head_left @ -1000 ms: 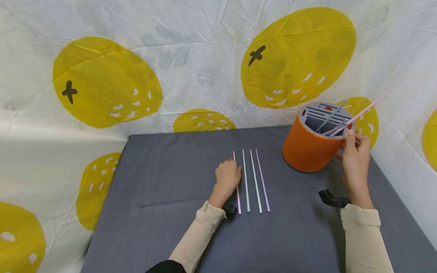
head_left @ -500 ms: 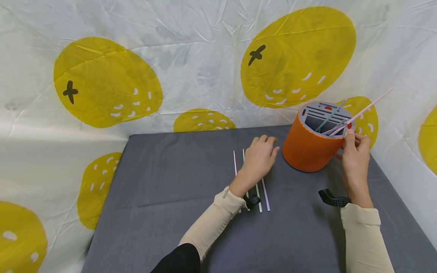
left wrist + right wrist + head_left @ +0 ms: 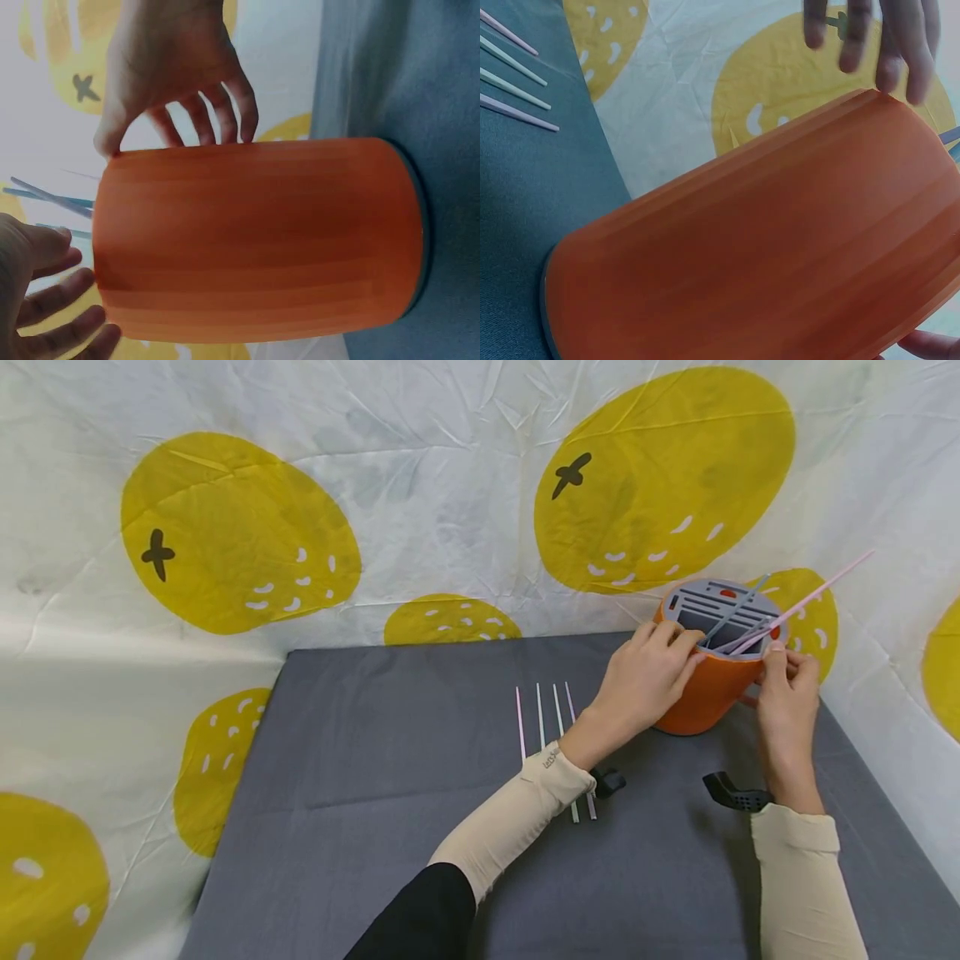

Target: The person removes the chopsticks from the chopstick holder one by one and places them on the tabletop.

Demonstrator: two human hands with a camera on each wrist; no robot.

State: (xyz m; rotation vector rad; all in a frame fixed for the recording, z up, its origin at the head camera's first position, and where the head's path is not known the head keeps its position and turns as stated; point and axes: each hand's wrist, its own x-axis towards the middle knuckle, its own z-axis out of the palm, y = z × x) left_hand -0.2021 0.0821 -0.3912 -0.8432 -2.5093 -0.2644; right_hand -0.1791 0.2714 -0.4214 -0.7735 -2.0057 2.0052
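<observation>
An orange round utensil holder (image 3: pixel 701 697) with a grey slotted top stands on the table at the right. From its front opening lean a long pink chopstick (image 3: pixel 825 587), a blue-grey chopstick (image 3: pixel 738 608) and others partly hidden. My right hand (image 3: pixel 787 718) holds the holder's right side, thumb at the rim and fingertips against the wall. At the front left of the rim is my left hand (image 3: pixel 645 672), its fingers loosely spread in the left wrist view, close to the blue-grey chopstick and gripping nothing. Several pastel chopsticks (image 3: pixel 520 718) lie side by side mid-table.
Dark grey cloth covers the table (image 3: pixel 375 735). Behind it hangs a white curtain (image 3: pixel 450 527) with yellow fruit prints, close at the holder's back. My left forearm (image 3: pixel 517 818) passes over the lower part of the chopstick row.
My left hand has left the chopstick row, moving right and away from me to the holder's rim. My right hand has stayed on the holder.
</observation>
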